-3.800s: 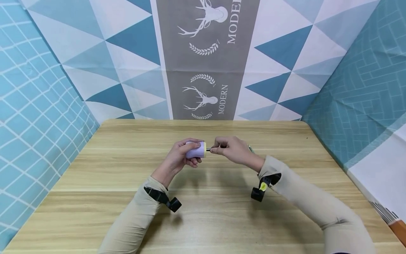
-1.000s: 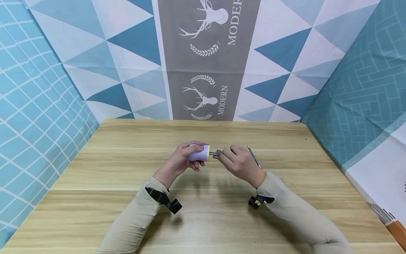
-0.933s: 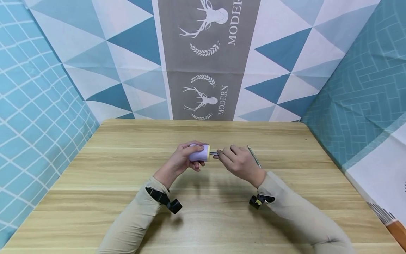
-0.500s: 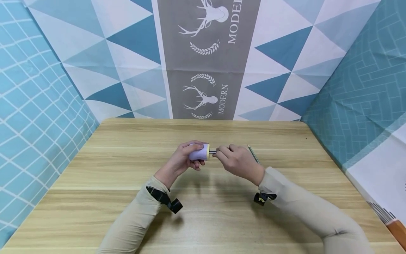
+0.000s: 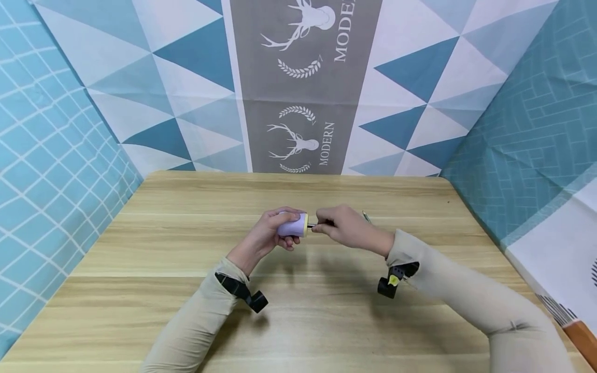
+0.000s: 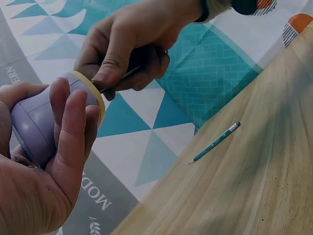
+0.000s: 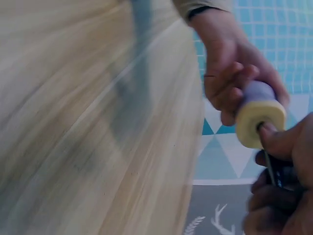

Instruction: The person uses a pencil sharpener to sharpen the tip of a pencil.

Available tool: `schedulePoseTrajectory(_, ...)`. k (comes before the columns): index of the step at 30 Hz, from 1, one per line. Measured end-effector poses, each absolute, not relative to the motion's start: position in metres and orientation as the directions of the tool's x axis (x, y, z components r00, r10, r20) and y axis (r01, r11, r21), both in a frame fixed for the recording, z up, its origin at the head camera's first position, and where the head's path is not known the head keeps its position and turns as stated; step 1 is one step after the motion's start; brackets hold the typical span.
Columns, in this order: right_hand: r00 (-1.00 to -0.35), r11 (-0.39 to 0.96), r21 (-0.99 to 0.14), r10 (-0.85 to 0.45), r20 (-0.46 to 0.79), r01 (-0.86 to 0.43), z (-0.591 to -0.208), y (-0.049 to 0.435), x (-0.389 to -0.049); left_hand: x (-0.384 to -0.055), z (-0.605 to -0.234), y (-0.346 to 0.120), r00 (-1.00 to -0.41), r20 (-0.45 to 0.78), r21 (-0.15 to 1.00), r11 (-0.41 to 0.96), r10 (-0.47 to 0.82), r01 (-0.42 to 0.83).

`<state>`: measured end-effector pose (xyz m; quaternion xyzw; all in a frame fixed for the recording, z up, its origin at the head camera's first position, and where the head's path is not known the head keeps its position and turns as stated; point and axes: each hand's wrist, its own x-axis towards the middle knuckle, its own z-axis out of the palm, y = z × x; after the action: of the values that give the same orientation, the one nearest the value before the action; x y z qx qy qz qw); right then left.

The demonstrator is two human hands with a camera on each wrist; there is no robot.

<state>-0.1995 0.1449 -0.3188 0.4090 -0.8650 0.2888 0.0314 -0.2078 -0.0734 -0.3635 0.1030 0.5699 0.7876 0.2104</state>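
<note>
A lavender hand-crank pencil sharpener (image 5: 294, 228) with a yellow rim lies sideways in my left hand (image 5: 261, 234), above the table. My left thumb and fingers wrap around its body. A thin metal crank (image 5: 311, 226) sticks out of the yellow end (image 7: 246, 128). My right hand (image 5: 349, 228) grips this crank with curled fingers, thumb right by the sharpener's end. In the right wrist view, the crank's dark handle is mostly hidden inside that hand. A green pencil (image 6: 216, 143) lies on the table; my right hand covers part of it in the head view.
The wooden table (image 5: 186, 311) spans the area beneath both hands. Patterned cloth (image 5: 298, 103) hangs behind it, with blue cloths (image 5: 56, 171) at the sides. Black wrist cameras (image 5: 257, 301) are strapped to both sleeves.
My right hand has rolled around the sharpener's end along with the crank, and its wrist has swung right and slightly up. The left hand and sharpener stay almost in place.
</note>
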Motion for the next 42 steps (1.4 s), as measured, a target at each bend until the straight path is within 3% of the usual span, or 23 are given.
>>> schedulePoseTrajectory(3,-0.743,0.503,-0.686,-0.664,0.083,-0.526,-0.315,0.147,-0.206,-0.206,-0.363,-0.073,-0.89,-0.068,0.946,-0.255,0.452,-0.201)
schedulePoseTrajectory(7,-0.738,0.461,-0.871,-0.645,-0.198,-0.17,-0.311,0.152,-0.214,-0.204,-0.363,-0.072,-0.888,-0.048,0.947,-0.261,0.457,-0.185)
schedulePoseTrajectory(11,-0.648,0.442,-0.882,-0.626,-0.434,0.163,-0.309,0.155,-0.221,-0.204,-0.363,-0.071,-0.884,-0.029,0.951,-0.259,0.466,-0.167)
schedulePoseTrajectory(16,-0.569,0.447,-0.845,-0.629,-0.53,0.293,-0.309,0.156,-0.228,-0.205,-0.364,-0.072,-0.883,-0.024,0.953,-0.257,0.469,-0.163)
schedulePoseTrajectory(24,-0.574,0.469,-0.868,-0.671,-0.469,0.161,-0.309,0.157,-0.228,-0.206,-0.364,-0.074,-0.88,-0.032,0.953,-0.251,0.474,-0.17)
schedulePoseTrajectory(31,-0.651,0.547,-0.823,-0.682,-0.333,-0.151,-0.298,0.162,-0.225,-0.206,-0.36,-0.077,-0.885,-0.04,0.956,-0.24,0.464,-0.169)
schedulePoseTrajectory(38,-0.766,0.55,-0.649,-0.638,0.08,-0.525,-0.296,0.167,-0.209,-0.207,-0.358,-0.08,-0.89,-0.033,0.955,-0.249,0.455,-0.163)
schedulePoseTrajectory(40,-0.734,0.53,-0.553,-0.633,0.247,-0.643,-0.3,0.165,-0.202,-0.207,-0.357,-0.08,-0.89,-0.031,0.954,-0.253,0.455,-0.162)
schedulePoseTrajectory(42,-0.635,0.513,-0.374,-0.646,0.425,-0.773,-0.307,0.164,-0.197,-0.206,-0.356,-0.081,-0.891,-0.025,0.954,-0.256,0.453,-0.157)
